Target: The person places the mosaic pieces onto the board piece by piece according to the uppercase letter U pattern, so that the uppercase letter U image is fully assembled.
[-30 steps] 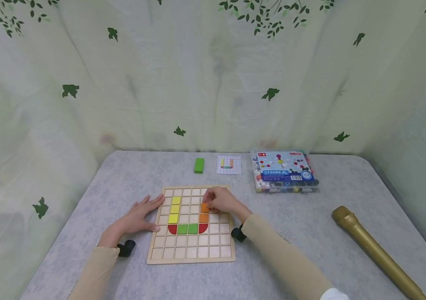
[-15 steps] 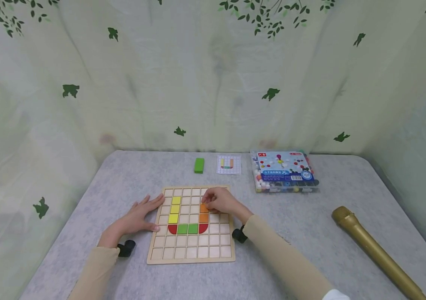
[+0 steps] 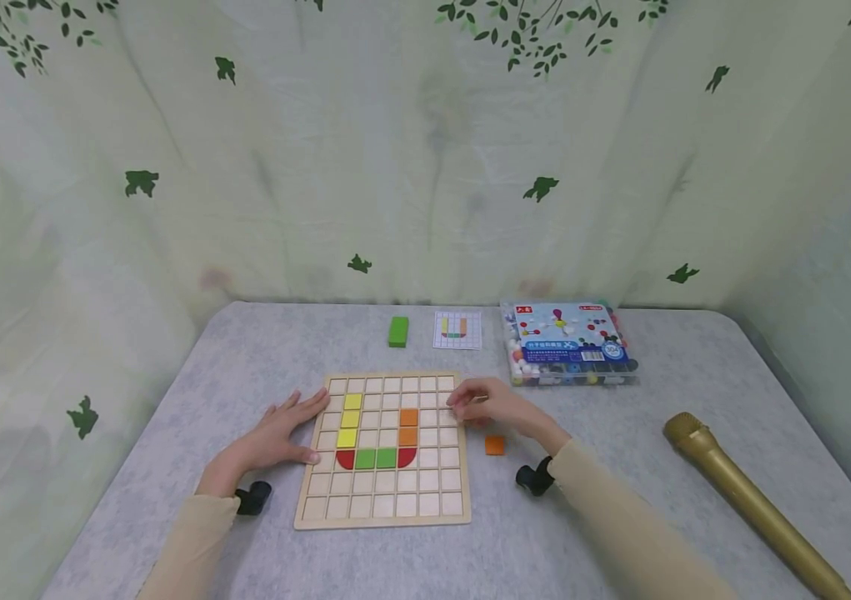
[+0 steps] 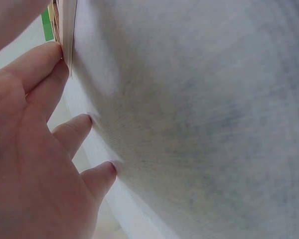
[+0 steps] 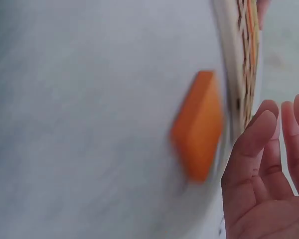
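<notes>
A wooden grid board [image 3: 382, 524] lies on the table, bearing yellow tiles [image 3: 350, 419], two green tiles [image 3: 376, 458], two orange tiles [image 3: 407, 437] and two rounded red tiles [image 3: 345, 459] in a U shape. My left hand [image 3: 275, 433] rests at the board's left edge, fingers spread and touching its rim. Over the board's right edge hovers my right hand [image 3: 503, 408], its fingers loosely bent; the right wrist view shows a gap between thumb and fingers, holding nothing. A loose orange tile [image 3: 495, 445] lies on the table below that hand, close to the board [image 5: 234, 74].
Behind the board are a green block [image 3: 398, 332] and a small card [image 3: 457, 330] printed with a coloured U on a grid. A clear box of coloured balls [image 3: 569, 343] stands back right. A gold microphone [image 3: 755, 504] lies at the right.
My right hand has let go of the upper orange tile on the board and moved right, uncovering the loose orange tile on the table. The left hand stays put.
</notes>
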{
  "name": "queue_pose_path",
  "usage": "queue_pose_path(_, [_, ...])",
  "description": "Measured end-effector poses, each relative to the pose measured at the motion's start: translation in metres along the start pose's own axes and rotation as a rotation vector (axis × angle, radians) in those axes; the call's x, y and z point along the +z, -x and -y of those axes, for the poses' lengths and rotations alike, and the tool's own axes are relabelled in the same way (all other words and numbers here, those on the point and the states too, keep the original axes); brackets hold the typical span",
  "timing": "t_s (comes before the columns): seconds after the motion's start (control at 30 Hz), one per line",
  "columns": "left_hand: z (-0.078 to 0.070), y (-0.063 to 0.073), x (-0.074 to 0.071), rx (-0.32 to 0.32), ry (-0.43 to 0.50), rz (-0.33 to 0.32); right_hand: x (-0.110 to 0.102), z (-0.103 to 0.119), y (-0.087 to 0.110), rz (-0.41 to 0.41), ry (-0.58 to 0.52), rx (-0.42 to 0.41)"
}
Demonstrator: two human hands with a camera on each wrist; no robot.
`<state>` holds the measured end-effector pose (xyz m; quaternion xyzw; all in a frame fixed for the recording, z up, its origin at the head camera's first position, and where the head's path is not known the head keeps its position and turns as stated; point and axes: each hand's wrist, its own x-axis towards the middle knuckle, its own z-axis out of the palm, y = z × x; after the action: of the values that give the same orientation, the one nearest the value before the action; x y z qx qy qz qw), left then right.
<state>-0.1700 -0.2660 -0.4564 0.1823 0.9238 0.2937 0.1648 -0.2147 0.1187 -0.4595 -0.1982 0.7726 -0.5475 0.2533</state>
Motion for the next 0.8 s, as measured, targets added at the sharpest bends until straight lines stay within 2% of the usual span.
queue_pose_path(0.27, [0.001, -0.001, 0.001, 0.006, -0.015, -0.005, -0.018, -0.017, 0.029, -0.027, 0.027, 0.051])
queue_pose_path(0.43, [0.001, -0.001, 0.000, 0.016, -0.016, -0.009, -0.023, -0.019, 0.038, -0.016, 0.031, 0.033])
queue_pose_path(0.8, [0.000, -0.001, 0.000, 0.019, -0.010, -0.009, -0.020, -0.022, 0.050, 0.001, 0.142, -0.008])
